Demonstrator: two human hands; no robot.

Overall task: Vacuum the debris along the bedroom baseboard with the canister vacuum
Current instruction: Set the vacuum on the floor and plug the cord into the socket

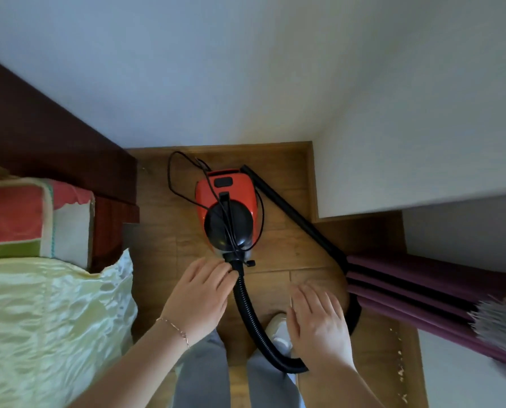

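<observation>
While the vacuum (226,213) sits on the wood floor (278,251) between the bed (40,313) and the wall corner, the person bends over it with both hands low; the left hand (200,301) has its fingertips on the hose (247,313) collar where it enters the canister, fingers lightly curled but not clearly clamped; the right hand (316,322) hovers flat, fingers apart, holding nothing. The cord (184,175) lies looped over the canister's top and trails on the floor behind it, so it appears not yet unwound; the wand (293,213) leans along the wall toward the purple curtain (422,293). Pale debris (400,369) dots the floor by the baseboard at lower right, untouched. Judged from this, the risks are plain: pulling the hose could drag the tangled cord and tip the canister; the hose loops near the person's foot (276,323), which could trip on it; the wand might slide down the wall; suction near the curtain could catch its hem.
</observation>
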